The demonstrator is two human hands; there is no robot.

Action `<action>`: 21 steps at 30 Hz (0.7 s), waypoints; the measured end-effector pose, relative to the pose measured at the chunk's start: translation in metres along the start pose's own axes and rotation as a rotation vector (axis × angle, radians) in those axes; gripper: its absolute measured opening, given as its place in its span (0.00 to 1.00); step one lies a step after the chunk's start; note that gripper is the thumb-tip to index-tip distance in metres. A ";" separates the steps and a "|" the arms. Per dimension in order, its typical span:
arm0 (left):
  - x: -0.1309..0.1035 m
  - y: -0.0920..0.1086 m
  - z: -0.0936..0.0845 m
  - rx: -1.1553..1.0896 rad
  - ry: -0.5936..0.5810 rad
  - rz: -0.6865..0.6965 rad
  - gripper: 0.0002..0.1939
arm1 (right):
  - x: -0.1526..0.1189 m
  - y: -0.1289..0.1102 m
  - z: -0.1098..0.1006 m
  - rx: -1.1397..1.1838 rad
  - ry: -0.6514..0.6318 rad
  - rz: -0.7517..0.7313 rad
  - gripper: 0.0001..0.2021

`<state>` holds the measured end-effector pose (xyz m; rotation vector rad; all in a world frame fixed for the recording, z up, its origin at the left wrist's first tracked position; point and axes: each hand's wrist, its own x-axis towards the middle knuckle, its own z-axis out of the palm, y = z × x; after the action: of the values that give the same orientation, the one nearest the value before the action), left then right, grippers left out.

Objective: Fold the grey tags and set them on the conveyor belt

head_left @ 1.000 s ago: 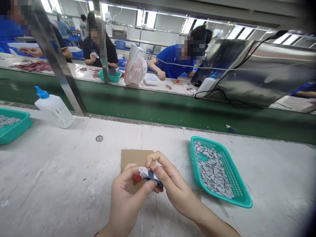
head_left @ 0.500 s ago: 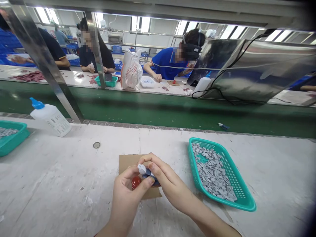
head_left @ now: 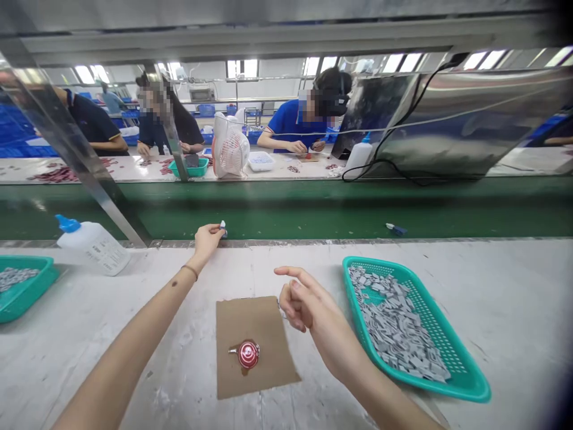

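Half a second ago both hands met over the cardboard (head_left: pixel 264 373), their fingers around one small white-and-blue piece (head_left: pixel 223 230); now they are well apart. The left hand (head_left: pixel 207 242) has gone out to the far left, its fingers pinched on that piece at the near edge of the green strip (head_left: pixel 290 209); whether the piece touches the strip cannot be told. The right hand (head_left: pixel 313 307) is alone near the middle, above the surface (head_left: pixel 179 358) between the cardboard and the green tray (head_left: pixel 481 391) of grey pieces, its index finger straight and the others curled; whether they hold anything cannot be told. The red round object (head_left: pixel 248 355) on the cardboard, partly covered earlier, now shows whole. A second white-and-blue piece (head_left: pixel 397 230) still lies on the strip, farther right.
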<state>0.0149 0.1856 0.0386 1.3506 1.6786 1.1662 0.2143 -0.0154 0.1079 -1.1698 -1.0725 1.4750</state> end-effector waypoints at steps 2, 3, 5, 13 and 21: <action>0.022 -0.001 0.003 0.102 0.068 0.034 0.11 | -0.002 0.001 0.002 -0.034 -0.053 0.023 0.13; 0.027 -0.001 0.002 0.141 0.096 0.058 0.12 | -0.003 0.002 0.003 -0.049 -0.076 0.030 0.13; 0.025 -0.002 -0.009 0.193 0.145 0.116 0.14 | -0.003 0.003 0.004 -0.074 -0.112 0.036 0.13; -0.050 -0.039 -0.159 0.518 1.056 0.354 0.44 | 0.003 0.008 -0.001 -0.115 -0.088 0.005 0.13; -0.066 -0.033 -0.222 0.300 0.360 0.045 0.31 | 0.004 0.033 -0.006 -0.112 -0.013 0.001 0.13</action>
<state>-0.1818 0.0695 0.0884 1.4237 2.1598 1.2800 0.2152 -0.0174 0.0739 -1.2406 -1.1766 1.4408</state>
